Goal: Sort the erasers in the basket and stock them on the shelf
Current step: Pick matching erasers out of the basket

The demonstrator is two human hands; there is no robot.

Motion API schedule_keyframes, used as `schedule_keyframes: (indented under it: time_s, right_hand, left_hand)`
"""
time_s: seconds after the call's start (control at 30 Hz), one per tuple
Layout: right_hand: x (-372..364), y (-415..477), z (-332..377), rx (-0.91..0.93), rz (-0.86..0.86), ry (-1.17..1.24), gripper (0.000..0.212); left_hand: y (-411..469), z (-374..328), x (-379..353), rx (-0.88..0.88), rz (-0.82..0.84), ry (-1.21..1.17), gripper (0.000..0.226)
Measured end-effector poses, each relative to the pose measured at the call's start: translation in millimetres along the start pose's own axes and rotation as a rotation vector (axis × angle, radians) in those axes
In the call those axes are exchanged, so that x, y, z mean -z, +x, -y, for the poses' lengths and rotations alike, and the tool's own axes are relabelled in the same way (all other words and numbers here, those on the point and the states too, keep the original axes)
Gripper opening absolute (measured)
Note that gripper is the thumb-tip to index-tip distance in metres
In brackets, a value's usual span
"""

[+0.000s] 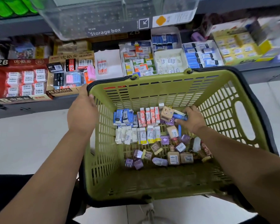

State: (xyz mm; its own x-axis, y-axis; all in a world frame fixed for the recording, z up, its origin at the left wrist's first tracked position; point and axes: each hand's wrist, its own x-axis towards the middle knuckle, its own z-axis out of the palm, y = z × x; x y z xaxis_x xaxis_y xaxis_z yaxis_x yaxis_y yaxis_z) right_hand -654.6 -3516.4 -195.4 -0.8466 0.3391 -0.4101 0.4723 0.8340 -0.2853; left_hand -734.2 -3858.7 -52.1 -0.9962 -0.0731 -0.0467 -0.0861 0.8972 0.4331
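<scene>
A green plastic basket [225, 110] sits in front of me, its floor covered with erasers. Blue-sleeved erasers [122, 116] and red-and-white ones [148, 116] stand in rows at the far side, with white ones [136, 134] in a row below. Loose purple and tan cube erasers [173, 157] lie scattered nearer me. My left hand [82, 113] grips the basket's far-left rim. My right hand [192, 120] is down inside the basket at the far right, its fingers curled around blue erasers [179, 116].
The shelf [257, 68] behind the basket carries open display boxes of erasers: red 2B boxes [19, 78] at left, a 4B ERASER box [69, 73], white, blue and yellow boxes to the right. A clear storage box [103, 16] hangs above. White floor lies on both sides.
</scene>
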Motion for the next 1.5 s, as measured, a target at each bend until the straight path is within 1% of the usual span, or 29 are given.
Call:
schedule_keyframes:
  time_s: [0.07, 0.13, 0.27, 0.33, 0.43, 0.5, 0.57, 0.63, 0.67, 0.73, 0.77, 0.83, 0.9, 1.0, 1.07, 1.2, 1.4, 1.5]
  right_hand:
    - [1, 1, -1, 0.005, 0.053, -0.038, 0.052]
    - [1, 1, -1, 0.011, 0.079, -0.065, 0.054]
    - [2, 2, 2, -0.003, 0.066, -0.049, 0.058]
    - [0, 3, 3, 0.026, 0.057, -0.021, 0.057]
    - [2, 8, 7, 0.077, 0.106, -0.019, 0.048]
    - [6, 11, 3, 0.026, 0.166, 0.013, 0.036]
    - [11, 11, -7, -0.060, 0.202, 0.105, 0.033]
    - [13, 11, -17, -0.121, 0.254, 0.185, 0.041]
    - [13, 9, -19, -0.136, 0.301, 0.189, 0.047]
    - [10, 5, -19, -0.145, 0.393, 0.109, 0.065]
    - [8, 2, -16, -0.136, 0.407, 0.053, 0.075]
    - [5, -2, -11, -0.119, 0.389, -0.039, 0.088]
    - [6, -4, -7, -0.129, 0.400, -0.068, 0.098]
    - [12, -6, -3, -0.181, 0.500, -0.043, 0.112]
    - [12, -9, 0, -0.194, 0.521, -0.040, 0.116]
    - [1, -16, 1, -0.153, 0.441, -0.102, 0.118]
    - [4, -15, -11, -0.101, 0.381, 0.020, 0.096]
    - [0, -19, -10, -0.093, 0.341, -0.010, 0.095]
  left_hand:
    - [0, 0, 0, -0.005, -0.005, 0.014, 0.042]
    - [0, 1, 0, 0.000, -0.007, 0.023, 0.042]
    - [0, 0, 0, 0.005, -0.008, 0.022, 0.042]
    - [0, -1, 0, 0.010, -0.003, 0.019, 0.043]
    - [-1, 0, 1, 0.012, 0.002, 0.014, 0.043]
    - [-1, 0, 1, 0.015, 0.007, 0.010, 0.043]
    - [-1, -1, 1, 0.012, 0.002, 0.003, 0.043]
    - [0, 0, 0, 0.009, -0.002, 0.006, 0.042]
    - [0, 0, 0, 0.007, -0.002, 0.008, 0.042]
    - [0, 0, 0, 0.003, -0.001, 0.012, 0.042]
    - [0, 0, 0, 0.001, -0.001, 0.012, 0.042]
    - [-1, -1, 1, 0.002, 0.000, 0.012, 0.043]
    - [-2, -2, 1, 0.007, 0.004, 0.015, 0.043]
    - [-1, -2, 2, -0.002, 0.003, 0.008, 0.041]
    - [-1, -2, 2, -0.001, 0.002, 0.003, 0.041]
    - [-2, -2, 2, -0.016, -0.006, 0.002, 0.041]
    - [-1, -1, 1, -0.004, -0.005, 0.006, 0.043]
    - [-1, -1, 1, -0.004, -0.015, 0.004, 0.043]
